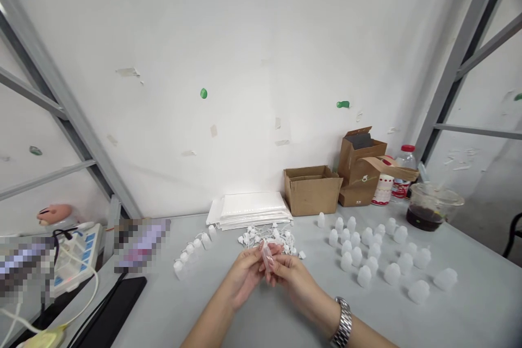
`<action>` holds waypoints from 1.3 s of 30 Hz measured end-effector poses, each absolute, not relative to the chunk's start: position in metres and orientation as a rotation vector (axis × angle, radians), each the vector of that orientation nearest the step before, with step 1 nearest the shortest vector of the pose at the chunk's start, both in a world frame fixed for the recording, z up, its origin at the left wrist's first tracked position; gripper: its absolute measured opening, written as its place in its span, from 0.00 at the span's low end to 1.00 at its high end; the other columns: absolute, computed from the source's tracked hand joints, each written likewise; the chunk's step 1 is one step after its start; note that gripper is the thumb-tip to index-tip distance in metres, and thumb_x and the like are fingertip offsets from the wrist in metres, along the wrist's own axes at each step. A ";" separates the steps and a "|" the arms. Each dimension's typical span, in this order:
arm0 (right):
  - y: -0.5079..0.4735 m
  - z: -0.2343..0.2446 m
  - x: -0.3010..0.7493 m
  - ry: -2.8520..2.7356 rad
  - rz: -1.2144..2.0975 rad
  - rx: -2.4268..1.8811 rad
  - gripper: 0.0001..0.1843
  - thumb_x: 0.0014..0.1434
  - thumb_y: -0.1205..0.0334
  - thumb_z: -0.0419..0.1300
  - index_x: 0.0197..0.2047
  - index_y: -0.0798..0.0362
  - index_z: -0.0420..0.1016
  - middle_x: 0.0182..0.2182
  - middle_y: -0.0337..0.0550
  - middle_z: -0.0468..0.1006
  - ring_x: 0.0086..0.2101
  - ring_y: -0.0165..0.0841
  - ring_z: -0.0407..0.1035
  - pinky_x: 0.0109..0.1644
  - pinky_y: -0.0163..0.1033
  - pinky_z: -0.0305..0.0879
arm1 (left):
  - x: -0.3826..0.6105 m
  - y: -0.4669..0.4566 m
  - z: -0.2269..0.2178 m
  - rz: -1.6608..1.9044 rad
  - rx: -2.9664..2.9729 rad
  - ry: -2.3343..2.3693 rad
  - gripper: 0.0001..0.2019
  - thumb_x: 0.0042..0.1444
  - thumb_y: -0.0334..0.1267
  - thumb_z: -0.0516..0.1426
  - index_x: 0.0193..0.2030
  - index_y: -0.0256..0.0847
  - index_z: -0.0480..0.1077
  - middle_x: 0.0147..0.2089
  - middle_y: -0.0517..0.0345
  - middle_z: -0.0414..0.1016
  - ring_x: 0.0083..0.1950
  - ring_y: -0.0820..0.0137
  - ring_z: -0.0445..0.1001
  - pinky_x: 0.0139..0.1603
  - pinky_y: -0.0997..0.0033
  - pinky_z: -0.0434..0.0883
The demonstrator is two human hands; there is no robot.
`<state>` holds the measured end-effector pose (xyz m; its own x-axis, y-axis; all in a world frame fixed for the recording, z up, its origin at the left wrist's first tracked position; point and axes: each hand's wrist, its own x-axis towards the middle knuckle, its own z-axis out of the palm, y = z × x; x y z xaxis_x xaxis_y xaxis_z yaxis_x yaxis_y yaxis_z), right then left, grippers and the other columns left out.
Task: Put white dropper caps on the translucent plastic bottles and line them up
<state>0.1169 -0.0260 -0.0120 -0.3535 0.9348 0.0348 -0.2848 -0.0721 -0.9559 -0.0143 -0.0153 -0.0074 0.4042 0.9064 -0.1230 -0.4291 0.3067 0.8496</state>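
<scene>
In the middle of the grey table, my left hand (pixel 246 273) and my right hand (pixel 294 278) meet with bent fingers around a small translucent tube-like piece (pixel 267 256). The fingers cover part of it, so its exact kind is unclear. Just beyond my fingertips lies a pile of small white corded parts (pixel 271 235). To the left runs a slanting row of frosted pieces with white tops (pixel 197 244). Several frosted translucent dome-shaped caps (pixel 374 250) stand spread over the right side of the table.
Against the wall are a stack of white flat packs (pixel 253 209), an open cardboard box (pixel 313 196), a brown paper bag (pixel 359 168), a red-capped bottle (pixel 405 160) and a bowl of dark liquid (pixel 426 216). A black flat object (pixel 118 310), phone (pixel 142 244) and power strip (pixel 79 258) lie left.
</scene>
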 end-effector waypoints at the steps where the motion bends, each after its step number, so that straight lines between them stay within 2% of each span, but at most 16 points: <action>1: -0.026 -0.013 0.116 -1.164 1.684 -0.743 0.19 0.46 0.49 0.62 0.19 0.58 0.72 0.17 0.38 0.69 0.20 0.26 0.59 0.28 0.33 0.54 | -0.014 -0.015 -0.007 0.972 0.805 0.681 0.15 0.52 0.42 0.55 0.39 0.31 0.74 0.45 0.41 0.75 0.37 0.66 0.74 0.36 0.68 0.69; 7: -0.028 -0.016 0.113 -0.979 1.870 -0.569 0.18 0.45 0.51 0.64 0.27 0.61 0.77 0.18 0.41 0.71 0.20 0.25 0.61 0.28 0.32 0.53 | -0.013 -0.015 -0.004 0.976 0.658 0.688 0.14 0.52 0.41 0.55 0.41 0.33 0.73 0.46 0.45 0.75 0.51 0.64 0.69 0.50 0.68 0.66; 10: -0.027 -0.017 0.114 -0.989 1.837 -0.605 0.19 0.46 0.49 0.63 0.26 0.60 0.76 0.20 0.43 0.73 0.21 0.26 0.62 0.29 0.33 0.56 | -0.012 -0.015 -0.005 1.031 0.641 0.705 0.13 0.51 0.40 0.57 0.41 0.34 0.73 0.46 0.46 0.75 0.53 0.65 0.68 0.50 0.69 0.65; 15: -0.025 -0.019 0.115 -1.075 1.621 -0.750 0.17 0.42 0.51 0.66 0.26 0.58 0.75 0.22 0.40 0.74 0.24 0.28 0.65 0.33 0.36 0.60 | -0.012 -0.012 -0.010 1.083 0.644 0.723 0.13 0.46 0.40 0.60 0.39 0.37 0.74 0.43 0.49 0.76 0.45 0.66 0.72 0.42 0.71 0.67; 19: -0.026 -0.018 0.116 -1.095 1.573 -0.749 0.17 0.47 0.50 0.63 0.24 0.58 0.75 0.21 0.41 0.74 0.23 0.27 0.64 0.31 0.34 0.58 | -0.011 -0.013 -0.010 1.092 0.702 0.685 0.13 0.45 0.40 0.61 0.38 0.36 0.75 0.42 0.48 0.75 0.40 0.67 0.71 0.37 0.71 0.66; 22: -0.027 -0.016 0.116 -1.014 1.648 -0.679 0.17 0.47 0.51 0.63 0.22 0.59 0.75 0.19 0.41 0.74 0.22 0.26 0.62 0.30 0.33 0.56 | -0.008 -0.016 -0.008 1.065 0.767 0.648 0.14 0.47 0.40 0.60 0.40 0.34 0.74 0.30 0.52 0.74 0.27 0.73 0.68 0.29 0.72 0.64; 24: -0.027 -0.014 0.117 -0.968 1.721 -0.606 0.17 0.48 0.52 0.62 0.21 0.59 0.75 0.18 0.42 0.73 0.22 0.26 0.63 0.29 0.32 0.56 | -0.005 -0.017 -0.007 1.067 0.803 0.608 0.14 0.48 0.39 0.60 0.40 0.34 0.74 0.22 0.59 0.69 0.21 0.77 0.62 0.26 0.72 0.63; 26: -0.026 -0.013 0.118 -0.937 1.762 -0.546 0.17 0.50 0.53 0.61 0.22 0.59 0.75 0.18 0.43 0.73 0.22 0.26 0.63 0.28 0.32 0.55 | -0.003 -0.018 -0.007 1.086 0.823 0.587 0.15 0.48 0.40 0.59 0.40 0.33 0.73 0.19 0.62 0.64 0.19 0.78 0.60 0.24 0.73 0.62; 29: -0.026 -0.013 0.119 -0.902 1.783 -0.519 0.15 0.50 0.54 0.62 0.26 0.60 0.77 0.18 0.43 0.73 0.22 0.26 0.63 0.28 0.31 0.55 | -0.004 -0.017 -0.007 1.097 0.830 0.577 0.17 0.48 0.43 0.59 0.42 0.33 0.72 0.19 0.64 0.62 0.19 0.78 0.60 0.23 0.73 0.62; 32: -0.027 -0.014 0.118 -0.913 1.833 -0.532 0.16 0.49 0.53 0.62 0.26 0.61 0.77 0.17 0.43 0.73 0.21 0.26 0.63 0.27 0.32 0.54 | -0.006 -0.015 -0.008 1.097 0.771 0.613 0.18 0.49 0.45 0.57 0.44 0.36 0.71 0.22 0.60 0.67 0.21 0.75 0.65 0.25 0.72 0.66; 36: -0.029 -0.015 0.115 -0.946 1.818 -0.569 0.17 0.47 0.51 0.62 0.25 0.60 0.77 0.17 0.42 0.72 0.21 0.27 0.62 0.27 0.32 0.53 | -0.008 -0.013 -0.008 1.114 0.744 0.715 0.17 0.48 0.45 0.58 0.41 0.35 0.73 0.29 0.53 0.74 0.25 0.72 0.70 0.29 0.71 0.69; 39: -0.030 -0.016 0.113 -0.937 1.751 -0.617 0.18 0.45 0.49 0.64 0.24 0.59 0.76 0.17 0.40 0.71 0.21 0.26 0.60 0.27 0.33 0.52 | -0.008 -0.015 -0.005 1.122 0.797 0.714 0.15 0.48 0.43 0.59 0.39 0.33 0.74 0.32 0.50 0.76 0.37 0.66 0.74 0.39 0.70 0.69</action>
